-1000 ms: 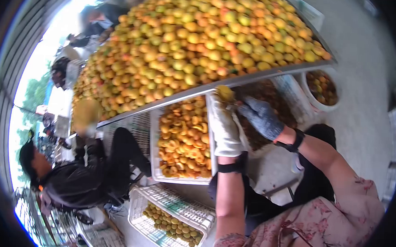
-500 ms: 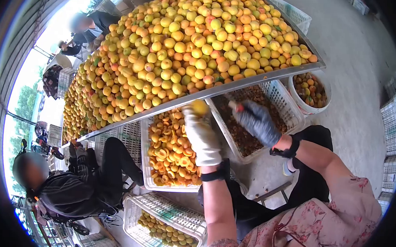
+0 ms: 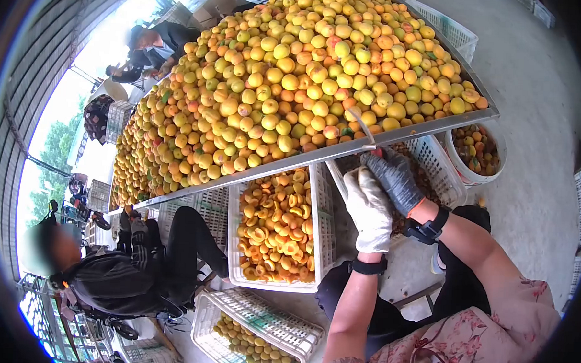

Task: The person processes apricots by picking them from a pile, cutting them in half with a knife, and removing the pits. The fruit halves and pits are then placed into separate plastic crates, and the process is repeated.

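Observation:
My left hand (image 3: 369,207), in a white knit glove, and my right hand (image 3: 397,181), in a grey glove, are close together just below the metal table edge. Fingers of the right hand are closed round a knife (image 3: 368,134) with a reddish handle; its thin pale blade points up across the rim. The left fingers are curled beside it, and whatever they hold is hidden. Under both hands stands a crate (image 3: 436,163) with dark brown pits in it. To its left is a white crate (image 3: 234,244) of halved orange apricots (image 3: 279,226).
Whole apricots (image 3: 295,84) are heaped on the metal-edged table (image 3: 291,157). A white bucket (image 3: 492,176) of fruit stands right. A tilted crate (image 3: 258,316) holds small greenish-yellow fruit. A person in black (image 3: 124,271) sits at left; another person (image 3: 163,43) is farther back.
My left hand has moved right, from the table edge over the halves crate to beside my right hand. The yellow apricot it held no longer shows. The knife blade now points upward.

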`<move>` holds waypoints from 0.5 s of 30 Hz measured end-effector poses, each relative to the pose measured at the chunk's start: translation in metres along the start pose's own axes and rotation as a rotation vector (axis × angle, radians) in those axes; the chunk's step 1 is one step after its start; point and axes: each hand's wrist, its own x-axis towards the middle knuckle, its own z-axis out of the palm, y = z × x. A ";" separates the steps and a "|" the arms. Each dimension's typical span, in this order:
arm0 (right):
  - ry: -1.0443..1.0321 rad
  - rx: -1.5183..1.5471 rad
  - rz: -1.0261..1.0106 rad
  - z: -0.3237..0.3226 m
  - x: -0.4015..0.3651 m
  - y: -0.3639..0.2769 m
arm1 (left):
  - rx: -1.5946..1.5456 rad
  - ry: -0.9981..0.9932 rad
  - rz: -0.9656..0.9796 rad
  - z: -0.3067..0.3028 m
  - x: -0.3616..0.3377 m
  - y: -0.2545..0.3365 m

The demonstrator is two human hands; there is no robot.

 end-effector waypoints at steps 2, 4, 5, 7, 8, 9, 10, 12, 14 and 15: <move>0.028 -0.124 -0.171 0.001 0.002 0.019 | -0.180 0.087 -0.220 0.003 -0.001 -0.010; 0.024 -0.321 -0.287 0.004 0.003 0.017 | -0.360 0.104 -0.326 0.000 0.000 0.001; 0.015 -0.467 -0.377 0.004 0.002 0.012 | -0.492 0.147 -0.317 0.003 0.002 -0.017; 0.036 -0.641 -0.564 0.007 0.004 0.009 | -0.648 0.135 -0.430 -0.001 0.005 -0.024; 0.028 -0.666 -0.620 0.008 0.005 0.009 | -0.748 0.097 -0.447 -0.001 0.006 -0.027; 0.019 -0.690 -0.674 0.008 0.005 0.010 | -0.846 0.059 -0.467 -0.002 0.005 -0.030; 0.018 -0.700 -0.660 0.007 0.006 0.012 | -0.827 0.006 -0.427 -0.004 0.004 -0.035; -0.053 -0.860 -0.748 0.001 0.006 0.014 | -0.899 -0.051 -0.648 -0.008 0.007 -0.042; -0.204 -0.878 -0.752 -0.007 0.006 0.013 | -0.969 -0.113 -0.702 -0.016 -0.004 -0.026; -0.220 -0.890 -0.798 -0.009 0.006 0.015 | -0.958 -0.081 -0.802 -0.016 -0.003 -0.011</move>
